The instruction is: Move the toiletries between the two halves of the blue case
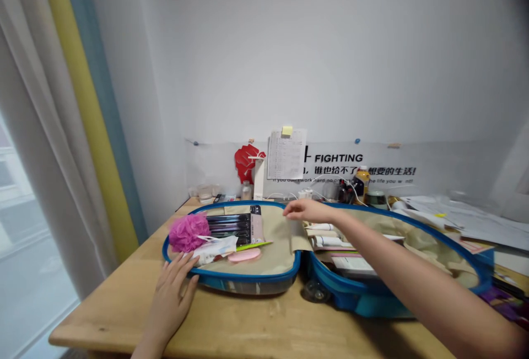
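Observation:
A blue-rimmed suitcase (243,277) lies open on the table, its halves left and right. My left hand (176,284) rests with fingers stretched on the front left rim, beside a white packet (217,248). In the left half are a pink bath puff (189,232), a pack of dark sticks (229,226), a pink oval item (243,255) and a green pointed item (252,246). My right hand (303,210) hangs over the back near the hinge, fingers drawn together above a cream flap (301,242); what they hold, if anything, is hidden.
White tubes (324,241) and a flat white box (351,264) lie in the right half, partly behind my forearm. A bottle (362,180), a jar (377,199) and cables stand behind. Papers (458,215) cover the right side. Curtains (82,100) hang left.

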Available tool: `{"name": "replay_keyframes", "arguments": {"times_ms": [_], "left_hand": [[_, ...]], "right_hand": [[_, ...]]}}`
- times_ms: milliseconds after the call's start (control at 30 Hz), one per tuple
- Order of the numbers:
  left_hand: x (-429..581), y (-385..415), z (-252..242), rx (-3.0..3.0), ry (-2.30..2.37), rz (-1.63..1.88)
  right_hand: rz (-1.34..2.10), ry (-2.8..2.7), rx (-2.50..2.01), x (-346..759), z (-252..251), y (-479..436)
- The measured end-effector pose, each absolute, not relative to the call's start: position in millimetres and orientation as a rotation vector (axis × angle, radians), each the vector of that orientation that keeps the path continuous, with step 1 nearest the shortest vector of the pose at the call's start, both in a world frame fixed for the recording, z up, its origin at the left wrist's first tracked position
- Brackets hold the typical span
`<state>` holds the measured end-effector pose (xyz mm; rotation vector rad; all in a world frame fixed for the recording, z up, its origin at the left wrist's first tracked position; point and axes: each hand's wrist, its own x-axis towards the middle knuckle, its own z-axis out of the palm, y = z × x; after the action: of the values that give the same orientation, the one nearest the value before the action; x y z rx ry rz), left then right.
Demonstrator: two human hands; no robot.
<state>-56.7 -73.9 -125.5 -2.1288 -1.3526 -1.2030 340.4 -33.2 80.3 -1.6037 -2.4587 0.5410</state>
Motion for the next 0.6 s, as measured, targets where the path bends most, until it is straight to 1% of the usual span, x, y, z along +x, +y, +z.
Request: {"name": "replay_keyframes", "arguments": {"times_ms": [133, 300, 433, 600], "left_hand": [[-56.6, -73.7, -125.4, -2.114, -1.330, -1.196], [-55.3, -74.9, -124.7, -2.121, -1.326, -1.178], [-55.8, -74.5, -125.8, -2.121, -1.337, -1.197], [-56.8, -73.5, -126.7, -2.128, -1.358, -1.198]], "right_hand": [[0.521, -2.432, -1.812, 393.6, 80.3, -54.3], [0.516, -2.416, -2.007, 433.4, 49.9, -77.7], [0.526, -2.401, -2.063, 444.4, 32.1, -83.0], [0.502, -2.394, -2.077, 448.0, 25.9, -81.6]]}}
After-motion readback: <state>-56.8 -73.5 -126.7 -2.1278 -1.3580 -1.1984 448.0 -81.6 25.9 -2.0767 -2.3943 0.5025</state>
